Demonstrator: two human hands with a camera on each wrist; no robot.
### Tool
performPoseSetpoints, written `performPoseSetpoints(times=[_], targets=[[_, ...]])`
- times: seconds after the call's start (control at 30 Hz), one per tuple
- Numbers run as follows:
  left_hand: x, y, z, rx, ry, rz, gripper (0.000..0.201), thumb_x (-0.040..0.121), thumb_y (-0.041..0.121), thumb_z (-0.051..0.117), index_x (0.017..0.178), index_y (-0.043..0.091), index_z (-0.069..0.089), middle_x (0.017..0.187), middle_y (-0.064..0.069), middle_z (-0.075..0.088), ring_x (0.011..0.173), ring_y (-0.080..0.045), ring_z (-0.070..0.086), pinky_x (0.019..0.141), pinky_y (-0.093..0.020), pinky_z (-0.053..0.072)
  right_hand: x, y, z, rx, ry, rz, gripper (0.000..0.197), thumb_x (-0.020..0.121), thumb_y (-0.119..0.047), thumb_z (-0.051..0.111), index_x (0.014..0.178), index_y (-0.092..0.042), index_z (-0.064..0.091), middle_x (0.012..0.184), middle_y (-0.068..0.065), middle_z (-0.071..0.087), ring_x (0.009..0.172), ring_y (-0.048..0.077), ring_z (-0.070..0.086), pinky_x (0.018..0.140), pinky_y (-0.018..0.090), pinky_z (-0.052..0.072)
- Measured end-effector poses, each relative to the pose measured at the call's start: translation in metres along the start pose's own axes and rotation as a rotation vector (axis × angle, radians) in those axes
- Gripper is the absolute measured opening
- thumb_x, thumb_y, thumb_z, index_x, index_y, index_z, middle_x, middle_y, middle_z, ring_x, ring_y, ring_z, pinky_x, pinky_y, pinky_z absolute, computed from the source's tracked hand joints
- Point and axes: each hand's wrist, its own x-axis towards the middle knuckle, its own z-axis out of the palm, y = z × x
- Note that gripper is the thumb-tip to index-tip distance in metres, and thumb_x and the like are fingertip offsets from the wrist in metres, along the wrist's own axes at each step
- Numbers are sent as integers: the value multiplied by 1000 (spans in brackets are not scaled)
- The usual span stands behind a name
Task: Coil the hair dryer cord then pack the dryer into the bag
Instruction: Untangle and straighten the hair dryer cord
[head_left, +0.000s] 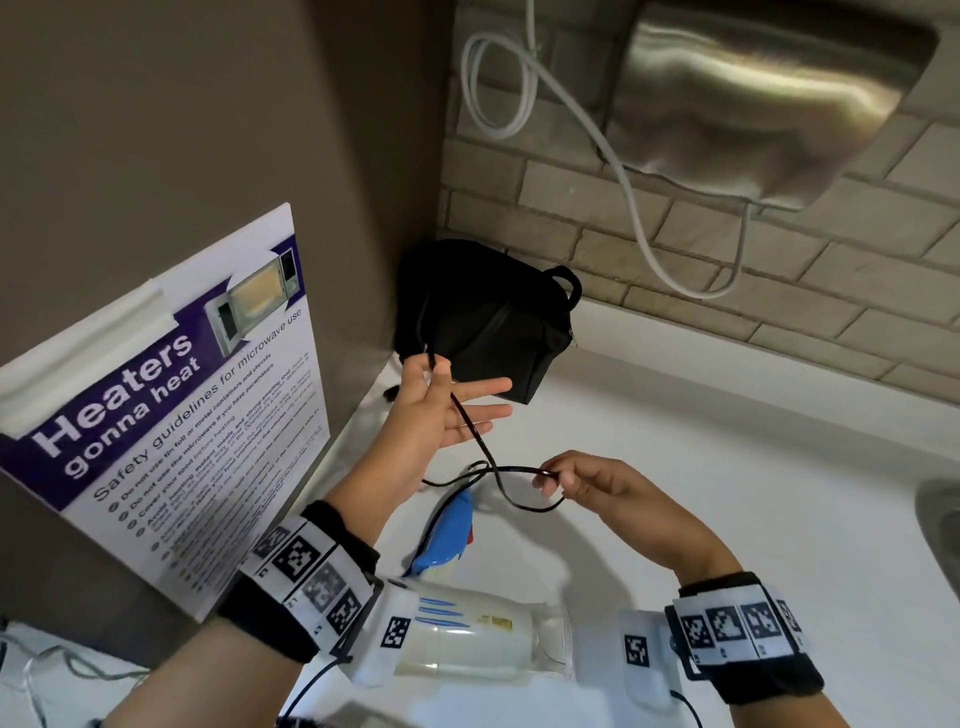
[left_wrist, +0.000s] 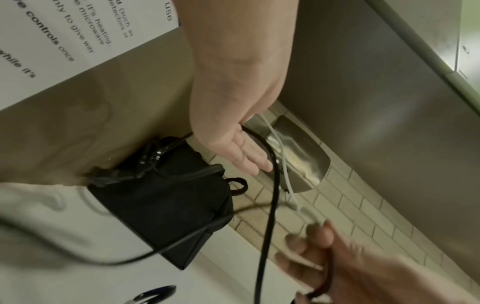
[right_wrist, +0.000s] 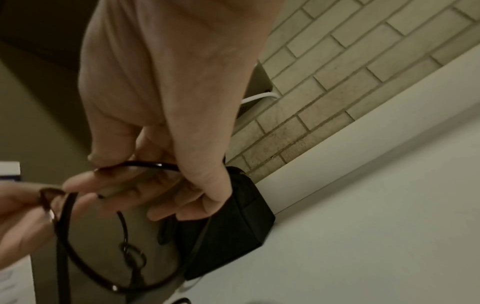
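Microwave safety poster (head_left: 171, 395) leans on the wall at the counter's left edge. Left hand (head_left: 441, 410) raised over the counter (head_left: 727, 467), fingers straight and spread, thumb pressing the black cord (head_left: 480, 441) against the forefinger. Cord runs down across the palm and loops to the right hand (head_left: 576, 480), which pinches it between thumb and fingertips. Black bag (head_left: 488, 322) sits in the far left corner. Hair dryer (head_left: 467, 639) lies at the near edge, below both hands.
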Motion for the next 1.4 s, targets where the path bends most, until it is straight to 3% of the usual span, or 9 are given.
performPoseSetpoints(times=[0.2,0.33,0.47,0.6,0.73,0.83,1.07,1.2,1.4], targets=[[-3,-3,1,109,-102,-38,35,103,37,26,127,14,34,108,-3,74,94,-22,72,88,-33,56,7,-20,3,359,98,-12,23,98,-28,43,90,-14,59,100,6,68,107,22,60,91,36,46],[-9,0,-1,306,-204,-70,47,99,51,17,133,32,44,96,1,77,85,-16,73,82,-24,55,10,-41,7,623,53,-21,21,100,-18,36,95,-10,54,109,11,68,105,25,65,85,42,55],[4,2,-7,480,-171,-167,84,78,76,0,112,34,65,69,-3,75,46,-5,45,48,-18,35,12,-55,6,749,90,-36,22,98,-9,39,115,-17,51,113,13,68,104,27,67,72,42,60],[18,-1,-29,394,-92,-213,83,64,89,16,81,34,76,69,-8,71,43,-9,31,40,-19,25,11,-62,1,828,156,-12,39,98,1,37,119,-24,58,98,12,69,100,25,69,54,29,60],[2,-4,-52,502,-36,-36,40,98,44,41,87,19,71,72,7,69,67,-13,43,64,-24,38,11,-65,0,1020,192,31,38,90,0,41,96,-10,77,94,11,72,91,17,73,40,21,55],[-2,-12,-67,515,1,-6,30,100,28,43,87,16,68,70,9,70,60,-4,45,61,-21,36,9,-67,-11,1154,208,-32,38,86,-2,41,97,-12,77,90,6,71,85,9,73,35,13,48],[-1,-39,-82,670,86,-90,27,99,17,44,83,12,65,73,1,70,78,-18,61,75,-32,48,8,-64,-26,926,325,-73,46,84,8,41,112,-14,72,86,-3,62,75,3,63,55,11,48],[3,-47,-84,677,52,-119,29,99,21,45,78,17,66,69,4,72,83,-24,67,83,-39,52,6,-67,-22,848,279,-94,45,90,-1,41,130,-12,58,105,-3,67,107,12,65,95,39,47],[1,-61,-71,826,-145,-204,17,95,22,51,103,22,66,95,2,73,96,-20,68,83,-30,51,10,-73,-11,826,256,-114,45,94,4,43,136,-10,51,129,5,62,110,21,66,91,46,54]])
